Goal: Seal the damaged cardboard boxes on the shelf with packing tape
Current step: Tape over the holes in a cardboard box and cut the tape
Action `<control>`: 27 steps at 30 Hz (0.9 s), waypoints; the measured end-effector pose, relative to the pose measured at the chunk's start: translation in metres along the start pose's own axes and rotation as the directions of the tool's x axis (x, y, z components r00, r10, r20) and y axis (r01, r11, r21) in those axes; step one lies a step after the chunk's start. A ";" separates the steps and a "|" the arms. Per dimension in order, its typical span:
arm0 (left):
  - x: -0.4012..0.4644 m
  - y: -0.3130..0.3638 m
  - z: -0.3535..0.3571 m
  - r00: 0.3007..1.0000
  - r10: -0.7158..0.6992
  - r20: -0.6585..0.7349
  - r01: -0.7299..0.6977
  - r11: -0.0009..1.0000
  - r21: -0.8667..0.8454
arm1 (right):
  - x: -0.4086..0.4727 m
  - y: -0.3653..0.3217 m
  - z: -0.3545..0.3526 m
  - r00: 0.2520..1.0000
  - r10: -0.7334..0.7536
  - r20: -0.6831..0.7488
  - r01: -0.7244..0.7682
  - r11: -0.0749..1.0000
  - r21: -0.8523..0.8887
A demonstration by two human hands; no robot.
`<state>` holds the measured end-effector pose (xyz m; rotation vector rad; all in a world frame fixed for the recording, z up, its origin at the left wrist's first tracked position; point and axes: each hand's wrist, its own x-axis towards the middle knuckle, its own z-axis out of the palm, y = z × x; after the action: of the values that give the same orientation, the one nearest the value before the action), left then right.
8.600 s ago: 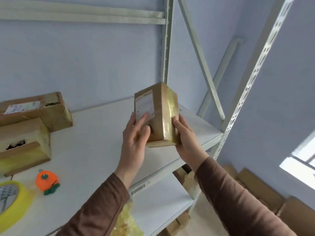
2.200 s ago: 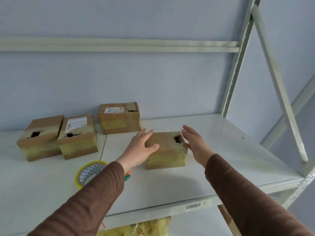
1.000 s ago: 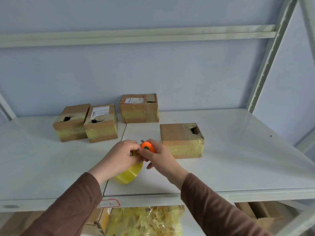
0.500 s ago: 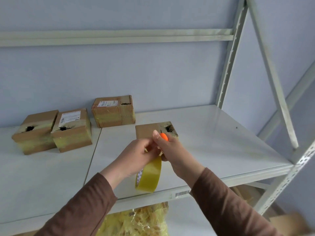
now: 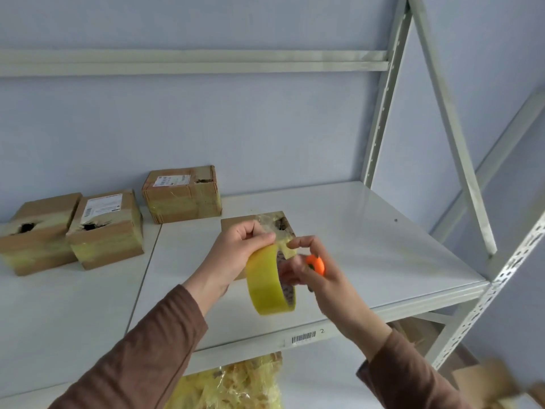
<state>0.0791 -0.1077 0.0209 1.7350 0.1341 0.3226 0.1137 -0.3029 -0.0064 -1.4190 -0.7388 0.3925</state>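
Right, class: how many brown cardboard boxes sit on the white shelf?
4: two side by side at far left, one by the back wall, one behind the hands, partly hidden.

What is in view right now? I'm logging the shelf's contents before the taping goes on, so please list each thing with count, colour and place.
cardboard boxes: four, brown; three at the shelf's back left, one behind the hands; holes show in their tops.
tape roll: one, yellow; held upright above the shelf.
tape end: one, yellowish; peeled up from the roll.
orange tool: one, orange; in the right hand.
shelf: one, white board on a pale metal frame.
barcode label: one, white; shelf's front edge.
yellow bagged material: one heap; lower level.
left hand: holds the roll's top.
right hand: pinches the tape end, holds the tool.
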 end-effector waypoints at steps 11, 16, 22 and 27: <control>0.065 0.016 -0.002 0.996 -0.090 -0.017 0.092 0.988 0.128 | -0.012 -0.023 -0.008 1.000 -0.007 0.019 0.010 0.987 -0.160; 0.107 0.028 -0.017 0.996 -0.018 -0.088 0.030 0.990 0.139 | -0.022 -0.009 -0.009 0.979 0.200 -0.030 -0.200 0.980 0.006; 0.140 0.000 -0.014 0.996 -0.084 -0.006 0.082 0.959 0.271 | -0.011 -0.006 -0.009 0.966 0.213 -0.148 -0.220 0.975 -0.031; 0.151 -0.025 -0.019 0.993 -0.114 -0.034 0.119 0.949 0.291 | 0.009 -0.006 -0.006 0.949 0.225 -0.221 -0.237 0.971 -0.029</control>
<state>0.2198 -0.0445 0.0205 2.0078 0.3086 0.2380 0.1232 -0.3022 0.0017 -1.5786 -0.4098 0.3928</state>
